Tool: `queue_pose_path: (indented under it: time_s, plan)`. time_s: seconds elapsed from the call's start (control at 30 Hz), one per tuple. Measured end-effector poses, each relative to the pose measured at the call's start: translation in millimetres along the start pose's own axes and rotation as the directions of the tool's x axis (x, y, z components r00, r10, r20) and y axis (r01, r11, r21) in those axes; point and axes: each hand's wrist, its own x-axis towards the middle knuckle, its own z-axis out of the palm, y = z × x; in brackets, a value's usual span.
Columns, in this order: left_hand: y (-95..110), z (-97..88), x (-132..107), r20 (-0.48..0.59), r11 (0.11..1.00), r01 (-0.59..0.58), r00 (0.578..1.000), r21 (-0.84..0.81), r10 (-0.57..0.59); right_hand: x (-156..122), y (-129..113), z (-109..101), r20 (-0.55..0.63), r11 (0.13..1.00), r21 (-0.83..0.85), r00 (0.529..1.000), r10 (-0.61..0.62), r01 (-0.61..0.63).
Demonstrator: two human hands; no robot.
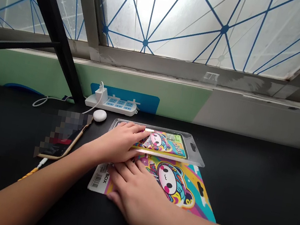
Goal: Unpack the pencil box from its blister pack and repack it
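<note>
Seen from the head camera, two bare hands rest flat at the middle of a black tabletop [257, 192], fingers extended and closed on nothing. Take the hands as the clock's centre.

The left hand [123, 142] lies over the left part of a clear plastic blister tray [196, 155], which sits just past it, from 12 to 2 o'clock. In the tray is a colourful printed insert [174, 145] showing a white-faced cartoon character in a hood.

The right hand [137, 191] is palm down on a larger cartoon backing card [202, 204], which spreads out to 3 o'clock and has a barcode and the word "BOX" at its left end. The right fingertips reach up to the left hand; whether they touch, I cannot tell.

Between 9 and 10 o'clock lies a smartphone [74, 144], plugged into a white charging cable [43, 163]. Towards 10:30 is a small white rounded object [99, 115]; at 11, against the wall, a white power strip [118, 104] with a plugged-in adapter [101, 96]. At 12 o'clock, a frosted window [179, 21] carries blue radiating lines.
</note>
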Motion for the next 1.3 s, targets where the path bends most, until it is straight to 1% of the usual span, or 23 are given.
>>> queue_pose_path:
  time_s: [0.07, 0.27, 0.43, 0.5, 0.67, 0.77, 0.97, 1.17, 1.3]
  plan:
    - [-1, 0.8, 1, -0.001, 1.0, 0.001, 1.0, 0.029, -0.001, -1, 4, 2, -0.028, 1.0, -0.01, 1.0, -0.012, 0.011]
    - [6, 3.3, 3, 0.0, 0.996, 0.008, 1.0, 0.086, -0.008, 0, 11, -2, -0.045, 0.999, 0.034, 0.999, -0.026, 0.027]
    - [10, 4.1, 5, -0.019, 0.998, -0.002, 1.0, 0.067, 0.003, 4, 13, -5, -0.018, 0.998, 0.04, 0.999, -0.047, 0.048]
    - [10, 3.3, 5, -0.016, 0.999, -0.005, 1.0, 0.042, 0.006, 5, 14, -3, -0.019, 0.998, 0.009, 0.998, -0.057, 0.058]
    - [9, 4.1, 7, 0.004, 0.999, 0.025, 1.0, 0.024, -0.025, 6, 18, 2, -0.07, 0.98, -0.159, 0.988, -0.134, 0.122]
    - [9, 5.3, 9, 0.005, 0.999, 0.043, 0.999, 0.021, -0.043, 6, 20, 1, -0.071, 0.97, -0.195, 0.984, -0.161, 0.144]
    - [9, 4.2, 9, -0.002, 0.999, 0.049, 0.999, -0.002, -0.049, 6, 20, -3, -0.034, 0.968, -0.198, 0.986, -0.164, 0.154]
    - [7, 6.0, 9, -0.025, 0.999, 0.044, 0.999, -0.025, -0.044, 8, 26, -2, -0.071, 0.97, -0.174, 0.98, -0.184, 0.169]
    - [7, 5.8, 10, -0.025, 0.999, 0.046, 0.999, -0.026, -0.047, 8, 27, -3, -0.069, 0.973, -0.157, 0.981, -0.179, 0.167]
